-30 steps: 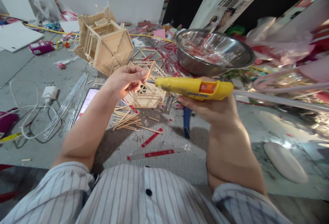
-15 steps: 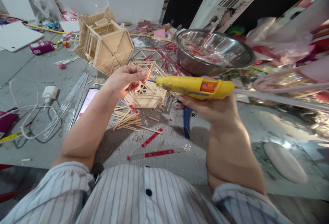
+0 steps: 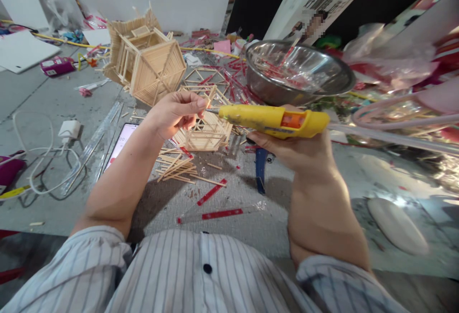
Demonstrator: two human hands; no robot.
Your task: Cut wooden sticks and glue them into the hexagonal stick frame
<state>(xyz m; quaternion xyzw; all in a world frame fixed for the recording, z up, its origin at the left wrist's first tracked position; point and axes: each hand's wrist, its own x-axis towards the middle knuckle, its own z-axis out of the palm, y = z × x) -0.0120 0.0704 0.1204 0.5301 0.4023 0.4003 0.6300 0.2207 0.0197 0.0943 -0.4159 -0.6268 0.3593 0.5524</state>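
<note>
**Fingers [image 3: 196,105] of the left hand [image 3: 172,113] pinch a wooden piece [image 3: 212,94] beside a glue gun [image 3: 258,117]**

Whether the gun's tip touches the wood cannot be told. The right hand [image 3: 299,150] is wrapped around the yellow gun, nozzle toward the pinched piece. Below, a small stick frame [image 3: 204,140] sits on the grey surface [image 3: 276,217], with loose sticks [image 3: 175,167] nearer the person. Beyond are a larger, tilted stick model [image 3: 154,66] and a steel bowl [image 3: 283,94] holding red-and-clear strips.

You're in craft workshop: cluttered table [image 3: 46,93], yellow glue gun [image 3: 254,117] right of center, stick-built model [image 3: 154,71] upper left, loose sticks [image 3: 175,165] left of center.
</note>
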